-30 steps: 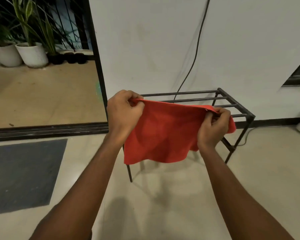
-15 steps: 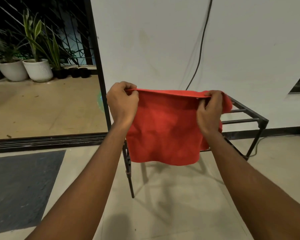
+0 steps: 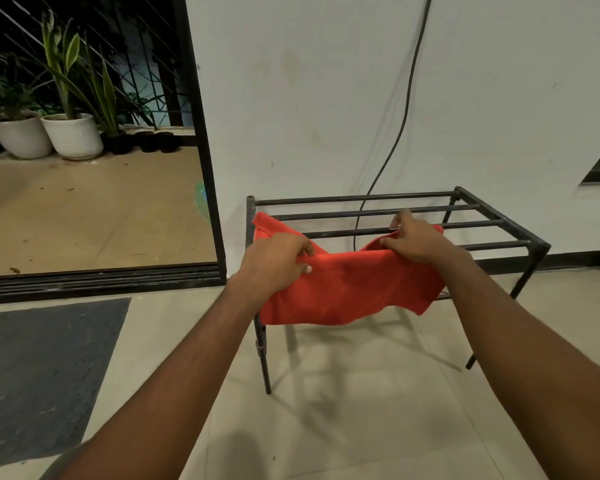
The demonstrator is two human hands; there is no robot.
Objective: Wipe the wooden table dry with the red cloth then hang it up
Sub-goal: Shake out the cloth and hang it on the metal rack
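Observation:
The red cloth (image 3: 350,289) lies draped over the front bars of a black metal rack (image 3: 499,216) standing by the white wall. Most of the cloth hangs down the rack's near side, and its two upper corners lie back over the bars. My left hand (image 3: 274,261) pinches the cloth near its left end. My right hand (image 3: 416,240) grips the cloth's right end on top of the bars. The wooden table is not in view.
A dark cable (image 3: 406,109) runs down the wall behind the rack. A black door frame (image 3: 201,133) at the left opens onto a patio with white plant pots (image 3: 73,136). A grey mat (image 3: 39,372) lies on the tiled floor at lower left.
Both hands have lowered the cloth from chest height onto the rack. It was held stretched upright before; now it lies over the bars and sags in the middle.

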